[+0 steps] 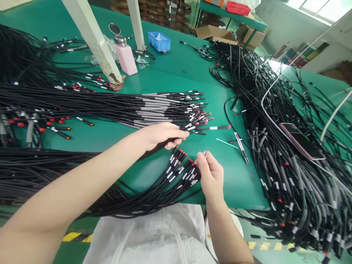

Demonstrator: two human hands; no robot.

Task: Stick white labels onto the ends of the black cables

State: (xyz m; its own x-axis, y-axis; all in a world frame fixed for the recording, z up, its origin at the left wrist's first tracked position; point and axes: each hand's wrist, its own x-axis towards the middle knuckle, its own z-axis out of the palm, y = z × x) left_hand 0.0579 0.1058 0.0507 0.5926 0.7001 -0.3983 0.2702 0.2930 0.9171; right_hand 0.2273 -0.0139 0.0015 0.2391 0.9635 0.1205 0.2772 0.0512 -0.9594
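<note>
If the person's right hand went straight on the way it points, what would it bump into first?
Most likely the red-capped cable ends that stick out past the left hand, just ahead of the right hand. How high they sit over the green tabletop is unclear, so it might miss them.

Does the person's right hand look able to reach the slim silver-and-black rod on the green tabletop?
Probably yes: the rod lies nearby, with flat tabletop between. The right hand pinches a small shiny metal item, though, and might have to release it first.

One head-worn camera looks forward and down at the nearby hands (213,176).
</note>
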